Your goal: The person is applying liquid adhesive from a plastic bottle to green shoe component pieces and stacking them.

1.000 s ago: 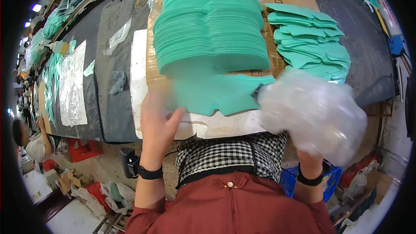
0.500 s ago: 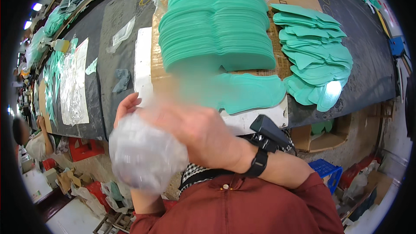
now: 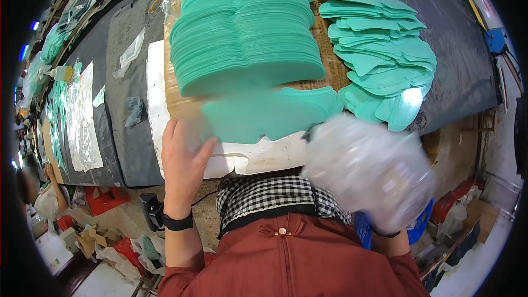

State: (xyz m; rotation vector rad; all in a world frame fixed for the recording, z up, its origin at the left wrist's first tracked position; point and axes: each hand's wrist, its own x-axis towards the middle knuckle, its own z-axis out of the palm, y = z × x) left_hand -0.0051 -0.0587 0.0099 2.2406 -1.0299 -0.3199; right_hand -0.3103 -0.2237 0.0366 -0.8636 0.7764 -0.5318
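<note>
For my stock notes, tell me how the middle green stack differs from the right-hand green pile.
The middle stack is neatly aligned; the right-hand pile is staggered, with uneven edges. The middle stack looks larger and fuller; the right-hand pile looks smaller. Both are green, with many thin layers.

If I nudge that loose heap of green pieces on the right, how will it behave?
The loose heap would probably slide and fan out, since its pieces overlap unevenly. Single pieces look thin, so likely light and somewhat bendable. The lowest piece may be slippery, given its bright glare.
</note>
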